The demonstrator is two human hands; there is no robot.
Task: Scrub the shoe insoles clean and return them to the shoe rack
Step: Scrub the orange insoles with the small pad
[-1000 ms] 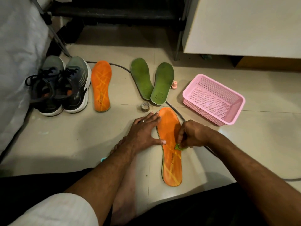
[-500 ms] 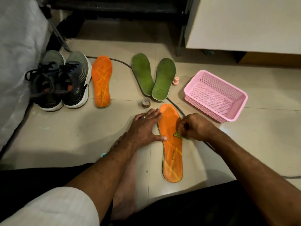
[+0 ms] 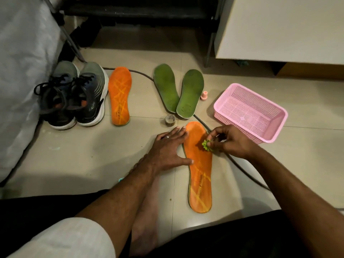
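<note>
An orange insole (image 3: 200,170) lies lengthwise on the tiled floor in front of me. My left hand (image 3: 167,148) lies flat with spread fingers, pressing its left edge down. My right hand (image 3: 227,141) pinches a small bright green scrubber (image 3: 205,145) against the insole's upper half. A second orange insole (image 3: 120,95) lies further back on the left. Two green insoles (image 3: 178,91) lie side by side behind the one being scrubbed. The dark shoe rack (image 3: 141,13) stands at the back.
A pair of grey sneakers (image 3: 74,95) sits at the left beside a grey fabric bag (image 3: 22,75). A pink mesh basket (image 3: 249,112) stands at the right. A small round tin (image 3: 169,120), a pink cap (image 3: 204,95) and a dark cable (image 3: 240,167) lie on the floor. My bare foot (image 3: 145,216) rests below.
My right hand has moved the scrubber up the insole toward its toe end, and its fingers now show the scrubber. My left hand stays pressed in place.
</note>
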